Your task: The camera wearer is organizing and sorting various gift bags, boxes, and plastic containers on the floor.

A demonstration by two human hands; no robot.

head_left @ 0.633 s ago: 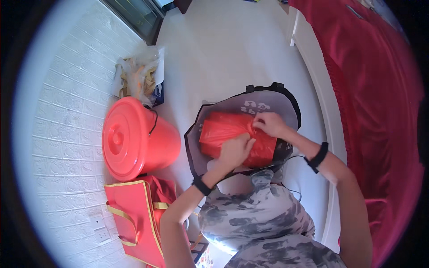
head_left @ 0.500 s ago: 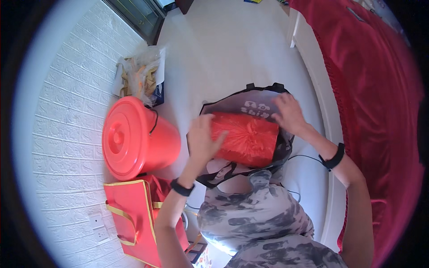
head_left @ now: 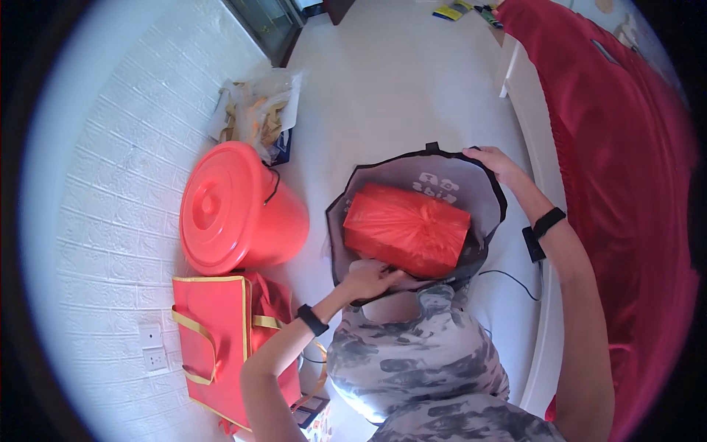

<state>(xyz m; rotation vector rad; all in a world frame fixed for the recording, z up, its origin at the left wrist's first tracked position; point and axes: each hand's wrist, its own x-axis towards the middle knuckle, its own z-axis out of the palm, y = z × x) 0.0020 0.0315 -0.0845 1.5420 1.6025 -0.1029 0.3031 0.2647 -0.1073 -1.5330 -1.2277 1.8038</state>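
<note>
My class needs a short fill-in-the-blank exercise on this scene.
1. The boxy plastic-wrapped bundle inside the open, black-edged grey bag is coloured ____.
2. The bare hand at the bag's far black rim is the person's ____ one.
3. The round red plastic bucket is covered by a matching ____.

Missing words: red; right; lid.

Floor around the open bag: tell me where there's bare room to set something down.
The widest bare floor lies beyond the bag, between the box and the white panel. A narrower strip separates the bag from the bucket. Crowded: along the wall, where box, bucket and red tote stand close; inside the bag, a large red bundle.
</note>
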